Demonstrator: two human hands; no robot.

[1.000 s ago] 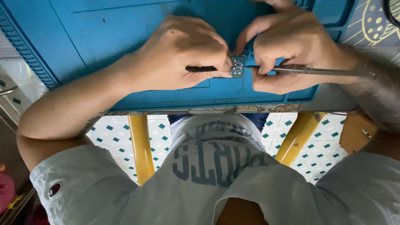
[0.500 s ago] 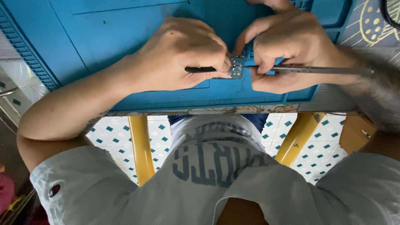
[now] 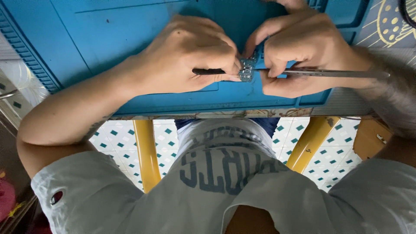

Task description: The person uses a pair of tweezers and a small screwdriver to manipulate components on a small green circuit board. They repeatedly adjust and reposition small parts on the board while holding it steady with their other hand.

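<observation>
Both hands rest on a blue work mat (image 3: 130, 39), close together near its front edge. My left hand (image 3: 190, 54) is curled shut around a thin black tool (image 3: 208, 71), and its fingertips touch a small circuit board (image 3: 248, 69). My right hand (image 3: 299, 47) grips silver metal tweezers (image 3: 338, 73). Their long body runs off to the right, and their tips meet the board between the two hands. The fingers hide most of the board.
The mat lies on a table with a patterned edge (image 3: 216, 115). Below it are yellow table legs (image 3: 145, 151) and a white floor with teal diamond tiles (image 3: 338, 147). My grey printed shirt (image 3: 225, 173) fills the bottom of the view.
</observation>
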